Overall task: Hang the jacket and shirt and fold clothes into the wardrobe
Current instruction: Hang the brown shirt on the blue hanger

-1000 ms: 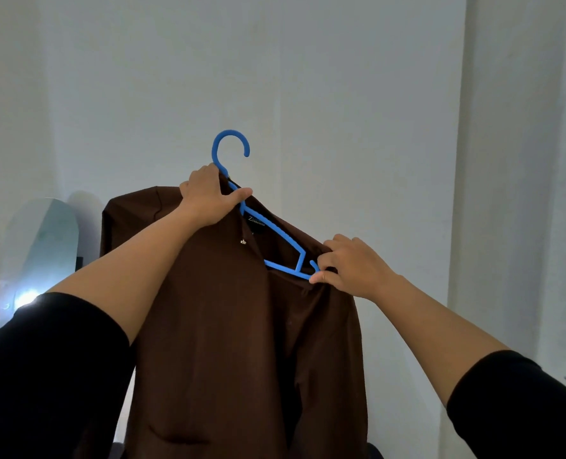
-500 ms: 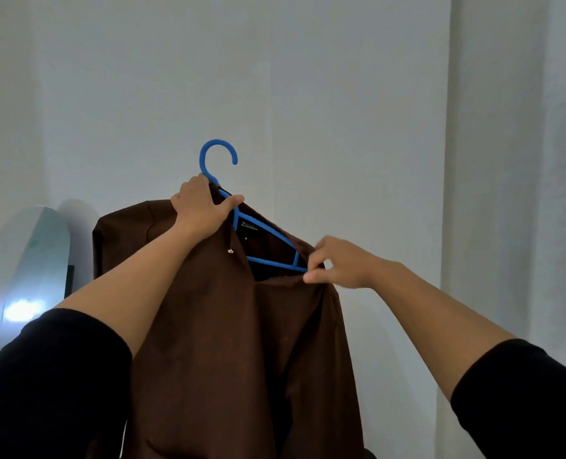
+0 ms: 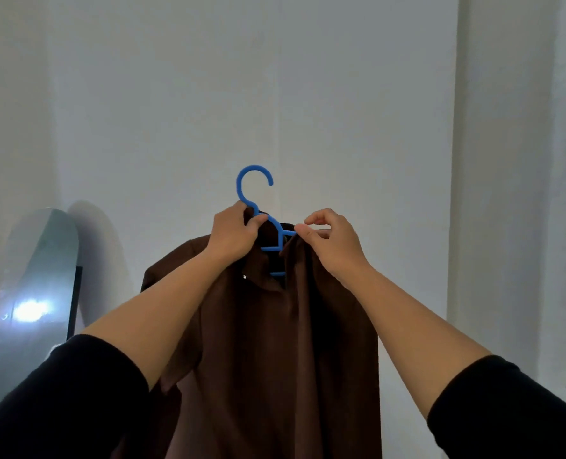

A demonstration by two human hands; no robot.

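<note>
Brown garment going onto blue hanger, held up mid-air before a white wall, not yet hung.

Left hand [image 3: 233, 235] grips hanger [image 3: 254, 182] neck plus collar; right hand [image 3: 332, 241] pinches brown jacket [image 3: 275, 359] fabric at the hanger's right arm. Judged early: right shoulder still being seated, wardrobe not in view, second garment and folding left. Count: one hanger, one garment, two hands, one mirror [image 3: 33, 293] leaning at left.

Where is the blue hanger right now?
In the head view, the blue hanger is near the middle, inside the collar of the brown jacket. The left hand grips its neck, with the right hand just beside it.
</note>
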